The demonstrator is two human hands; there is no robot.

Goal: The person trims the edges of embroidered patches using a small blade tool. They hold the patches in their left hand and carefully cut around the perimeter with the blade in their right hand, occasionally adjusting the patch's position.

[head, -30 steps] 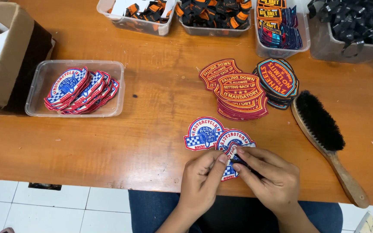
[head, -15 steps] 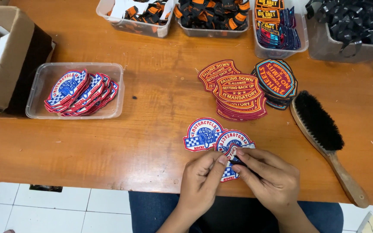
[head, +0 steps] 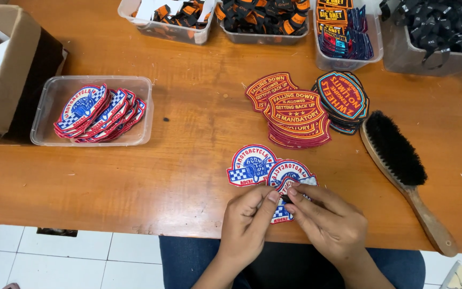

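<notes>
Head view, looking down at a wooden worktable [head: 188,160]. We hold one blue-and-red embroidered patch [head: 283,213] at the near table edge, pinched between both hands: the left hand [head: 247,222] grips its lower left side with thumb and forefinger closed on the fabric, while the right hand [head: 330,225] closes its fingertips [head: 293,190] on the upper edge, where a small dark object, too small for us to identify, sits between the fingers. The patch is lifted slightly and tilted toward us, apparently so its edge can be worked close to the eye. Two matching patches [head: 252,165] lie flat just beyond it, overlapping, within easy reach. More of the same kind stand stacked in a clear plastic tray [head: 46,115] to the left. A fanned pile of red-and-orange patches [head: 294,109] and a stack of dark shield-shaped patches [head: 342,96] lie farther back. A wooden-handled brush [head: 402,166] rests at the right, bristles up, near the right hand.
</notes>
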